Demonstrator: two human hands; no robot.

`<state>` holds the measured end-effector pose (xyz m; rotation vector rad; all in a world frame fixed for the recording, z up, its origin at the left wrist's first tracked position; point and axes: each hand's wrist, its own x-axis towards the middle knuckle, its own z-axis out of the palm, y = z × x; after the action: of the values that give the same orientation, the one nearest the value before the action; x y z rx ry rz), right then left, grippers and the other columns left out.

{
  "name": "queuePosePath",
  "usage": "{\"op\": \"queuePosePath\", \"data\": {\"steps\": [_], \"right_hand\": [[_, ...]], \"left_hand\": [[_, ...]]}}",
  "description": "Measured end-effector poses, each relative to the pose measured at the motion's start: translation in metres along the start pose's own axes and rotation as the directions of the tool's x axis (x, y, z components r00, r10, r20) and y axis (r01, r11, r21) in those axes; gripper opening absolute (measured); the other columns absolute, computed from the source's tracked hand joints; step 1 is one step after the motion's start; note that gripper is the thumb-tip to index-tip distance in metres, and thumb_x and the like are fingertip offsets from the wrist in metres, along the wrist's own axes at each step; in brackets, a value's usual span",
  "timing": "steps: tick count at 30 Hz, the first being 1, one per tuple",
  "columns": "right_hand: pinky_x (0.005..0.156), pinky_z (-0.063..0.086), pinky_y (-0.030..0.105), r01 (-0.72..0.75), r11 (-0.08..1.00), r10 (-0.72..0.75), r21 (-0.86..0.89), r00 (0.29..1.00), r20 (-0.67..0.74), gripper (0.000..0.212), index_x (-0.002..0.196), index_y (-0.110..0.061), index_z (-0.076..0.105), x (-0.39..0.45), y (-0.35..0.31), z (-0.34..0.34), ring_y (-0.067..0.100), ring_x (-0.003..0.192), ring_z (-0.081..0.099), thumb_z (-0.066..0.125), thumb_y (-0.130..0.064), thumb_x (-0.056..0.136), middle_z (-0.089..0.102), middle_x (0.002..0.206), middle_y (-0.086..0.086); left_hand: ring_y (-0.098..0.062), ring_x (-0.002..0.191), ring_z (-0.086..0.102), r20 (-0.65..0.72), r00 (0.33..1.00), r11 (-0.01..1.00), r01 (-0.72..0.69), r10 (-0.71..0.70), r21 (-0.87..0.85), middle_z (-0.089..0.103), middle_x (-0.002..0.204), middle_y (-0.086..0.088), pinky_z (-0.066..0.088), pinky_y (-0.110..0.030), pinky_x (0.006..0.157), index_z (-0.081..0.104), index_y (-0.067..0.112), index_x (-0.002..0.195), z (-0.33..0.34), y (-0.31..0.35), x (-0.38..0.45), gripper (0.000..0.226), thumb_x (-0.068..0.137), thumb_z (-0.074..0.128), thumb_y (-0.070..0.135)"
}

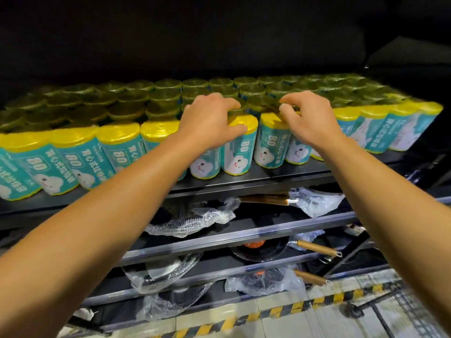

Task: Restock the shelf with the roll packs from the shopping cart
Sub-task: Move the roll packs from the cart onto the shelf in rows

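- Fingers (234,101) of left hand (210,120) curled over the yellow top of a front-row roll pack (238,152), thumb down on its teal label: looks like a grip.
- Right hand (308,120) with fingertips bunched, pinching at the top of the neighbouring pack (271,142); cannot tell whether actually gripping or just nudging.
- Both packs upright at the shelf's front edge, about mid-length, touching each other.
- Roll packs (117,147) filling the shelf (280,175) row on row, front edge to dim back, left end to right end; no open gap visible.
- Judging by that: restock close to done, probably seating or straightening the last packs.
- Shopping cart not identifiable in view, so remaining stock unknown.
- Lower tiers below: pans (258,250) with wooden handles, some in bubble wrap (185,223); not part of the job.
- Floor at bottom right with yellow-black hazard tape (292,311).
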<state>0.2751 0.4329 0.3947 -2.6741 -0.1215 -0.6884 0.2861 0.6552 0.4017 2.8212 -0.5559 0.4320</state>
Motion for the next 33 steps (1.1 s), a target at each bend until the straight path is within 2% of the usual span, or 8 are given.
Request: {"op": "queuePosePath", "data": {"steps": [5,10,13,17,20,24,28,33], "right_hand": [[0.100,0.049,0.047,0.013,0.993,0.013,-0.115,0.973,0.230,0.068,0.135,-0.021,0.062,0.008,0.011,0.004,0.034,0.122,0.057,0.056,-0.065,0.083,0.066,0.130,0.008],[0.107,0.042,0.050,0.189,0.979,-0.152,-0.077,0.927,0.342,0.063,0.142,-0.025,0.055,0.016,0.036,0.001,0.030,0.131,0.051,0.069,-0.052,0.086,0.061,0.139,0.001],[0.108,0.043,0.050,0.237,0.971,-0.231,0.037,0.883,0.409,0.063,0.146,-0.031,0.050,0.024,0.048,-0.002,0.026,0.135,0.045,0.070,-0.046,0.088,0.056,0.144,-0.003],[0.111,0.037,0.054,0.319,0.948,-0.288,0.006,0.847,0.447,0.063,0.150,-0.036,0.043,0.029,0.057,-0.001,0.029,0.138,0.039,0.066,-0.045,0.092,0.048,0.150,-0.002],[0.111,0.037,0.051,0.329,0.944,-0.306,0.015,0.861,0.407,0.066,0.149,-0.035,0.044,0.028,0.066,-0.007,0.031,0.135,0.043,0.067,-0.051,0.089,0.050,0.147,0.002],[0.103,0.045,0.042,0.196,0.981,-0.195,0.012,0.964,0.179,0.052,0.138,-0.023,0.059,0.031,0.090,-0.020,0.031,0.123,0.055,0.058,-0.048,0.092,0.063,0.131,0.010],[0.102,0.045,0.048,0.191,0.971,-0.151,-0.144,0.956,0.253,0.065,0.138,-0.028,0.057,0.025,0.103,-0.019,0.033,0.123,0.055,0.057,-0.063,0.084,0.062,0.132,0.006],[0.110,0.029,0.050,0.281,0.931,-0.226,-0.233,0.945,0.236,0.073,0.146,-0.029,0.046,0.014,0.114,-0.006,0.032,0.129,0.046,0.069,-0.058,0.083,0.055,0.137,0.003]], "left_hand": [[-0.031,0.121,0.053,0.076,0.996,0.994,0.031,-0.039,0.105,0.057,0.128,-0.003,0.045,-0.044,0.092,0.049,0.034,0.143,0.019,0.018,0.007,0.069,0.083,0.063,0.066],[-0.029,0.123,0.052,0.066,0.994,0.993,0.077,-0.084,0.094,0.058,0.133,-0.002,0.044,-0.042,0.093,0.048,0.033,0.144,0.020,0.019,0.004,0.070,0.082,0.068,0.059],[-0.029,0.125,0.050,0.077,0.990,0.990,0.109,-0.116,0.089,0.057,0.134,-0.003,0.045,-0.042,0.092,0.050,0.033,0.143,0.017,0.024,0.006,0.070,0.080,0.072,0.054],[-0.030,0.127,0.047,0.058,0.987,0.986,0.148,-0.153,0.082,0.056,0.134,-0.003,0.047,-0.046,0.097,0.049,0.031,0.142,0.018,0.038,0.010,0.073,0.078,0.070,0.061],[-0.029,0.129,0.047,0.021,0.995,0.994,0.101,-0.101,0.031,0.055,0.137,-0.003,0.045,-0.049,0.102,0.046,0.031,0.144,0.021,0.054,0.017,0.079,0.077,0.069,0.065],[-0.031,0.130,0.046,0.084,0.994,0.994,0.063,-0.071,0.095,0.053,0.141,-0.003,0.045,-0.050,0.101,0.039,0.035,0.148,0.031,0.080,0.032,0.087,0.074,0.067,0.070],[-0.031,0.125,0.051,0.114,0.984,0.974,0.111,-0.135,0.196,0.058,0.134,-0.004,0.043,-0.048,0.098,0.041,0.033,0.146,0.042,0.091,0.040,0.082,0.078,0.064,0.072],[-0.031,0.122,0.053,0.047,0.982,0.964,0.171,-0.184,0.202,0.060,0.128,-0.005,0.044,-0.047,0.095,0.046,0.030,0.144,0.044,0.090,0.036,0.080,0.078,0.065,0.071]]}}
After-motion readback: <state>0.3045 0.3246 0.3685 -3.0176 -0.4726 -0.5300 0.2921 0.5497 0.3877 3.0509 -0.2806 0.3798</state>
